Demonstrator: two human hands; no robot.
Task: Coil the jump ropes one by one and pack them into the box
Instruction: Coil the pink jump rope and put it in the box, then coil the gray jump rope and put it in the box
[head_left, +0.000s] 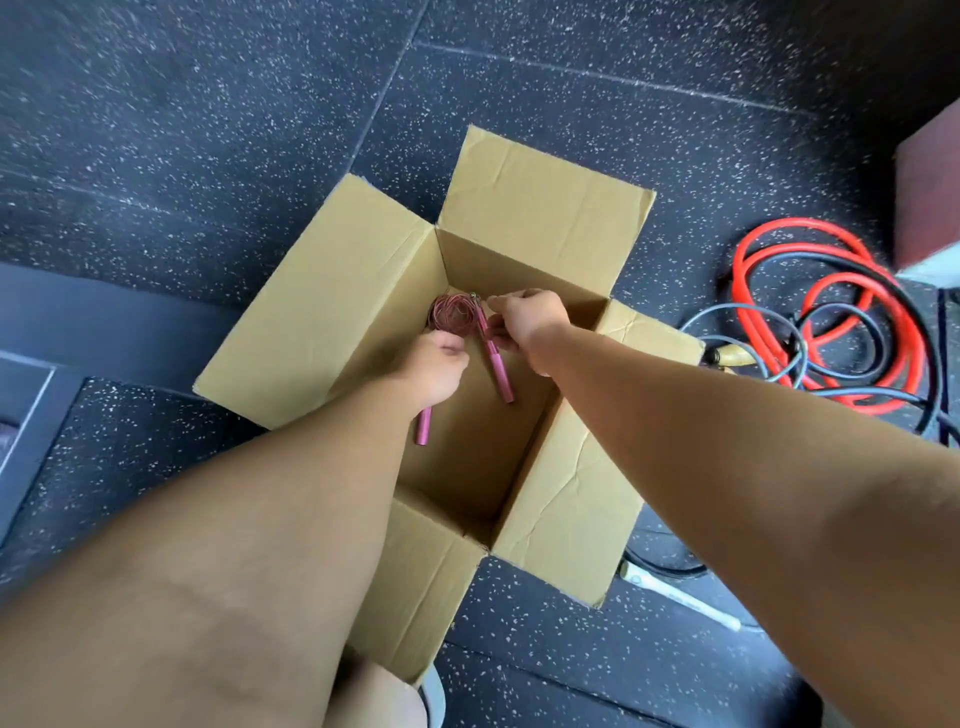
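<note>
An open cardboard box (566, 499) sits on the dark speckled floor with its flaps spread out. Inside it lies a pink jump rope, its thin cord wound into a small coil (453, 312) near the far corner. My left hand (434, 371) reaches into the box, fingers curled round one pink handle (423, 427), whose end sticks out below my fist. My right hand (524, 319) is beside the coil and pinches the upper part of the other pink handle (498, 371), which slants down across the box bottom.
To the right of the box on the floor lies a loose tangle of ropes: a thick red one (852, 317) and dark ones (779, 338), with a yellowish handle (730, 357). A white handle (680, 597) lies at the box's near right. A dark red block (930, 192) stands at far right.
</note>
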